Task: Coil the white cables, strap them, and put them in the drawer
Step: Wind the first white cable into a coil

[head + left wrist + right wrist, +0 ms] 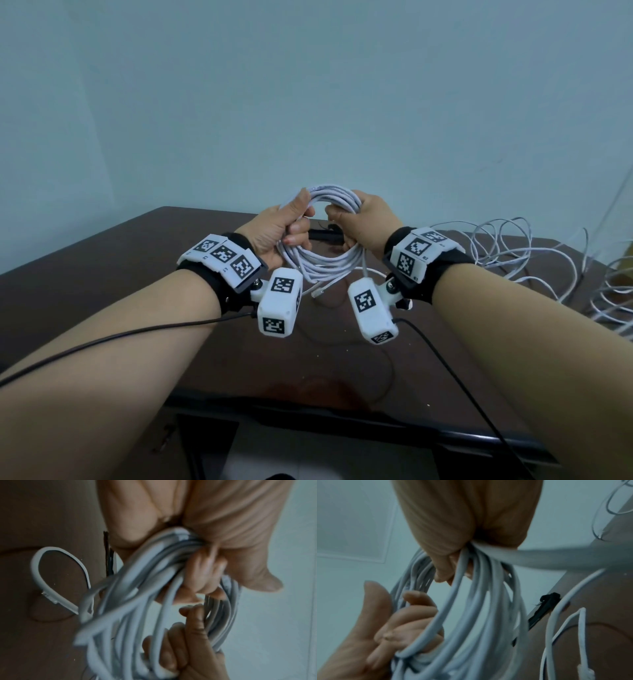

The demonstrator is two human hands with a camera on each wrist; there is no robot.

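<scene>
Both hands, left hand and right hand, grip the coiled white cable above the table.

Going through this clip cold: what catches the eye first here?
The coiled white cable, held up over the dark brown table between the left hand and right hand. Next, the loose white cables sprawled on the table's right side, and a black strap lying on the table behind the coil.

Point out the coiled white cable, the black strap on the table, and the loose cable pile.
coiled white cable [322,265], head view, lower arc of the coil.
black strap [323,235], head view, middle, seen through the coil.
loose cable pile [513,253], head view, tangled loops at the table's right.
</scene>
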